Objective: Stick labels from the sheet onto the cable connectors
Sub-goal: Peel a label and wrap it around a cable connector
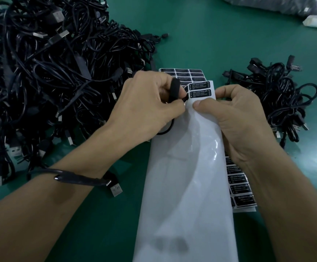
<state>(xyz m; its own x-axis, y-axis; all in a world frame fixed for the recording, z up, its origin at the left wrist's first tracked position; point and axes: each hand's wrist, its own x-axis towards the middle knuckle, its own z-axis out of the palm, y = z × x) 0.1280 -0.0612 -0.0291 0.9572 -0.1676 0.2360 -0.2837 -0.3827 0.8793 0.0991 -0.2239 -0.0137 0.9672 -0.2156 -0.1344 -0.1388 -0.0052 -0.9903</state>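
A long white label sheet (pixel 186 176) lies on the green table, nearly bare, with two black "LED CONTROLLER" labels (pixel 199 89) left at its far end. My right hand (pixel 237 118) pinches the sheet just below those labels, thumb on top. My left hand (pixel 146 104) grips a black cable connector (pixel 174 87) and its fingertips pinch the corner of the lower label. The connector's cable loops out under my left palm. A second sheet of black labels (pixel 182 72) lies underneath, and its near end shows by my right wrist.
A big heap of black USB cables (pixel 49 72) fills the left of the table. A smaller pile of cables (pixel 278 99) lies at the right. A loose cable with a USB plug (pixel 116 190) rests across my left forearm. White packets (pixel 316 21) sit far right.
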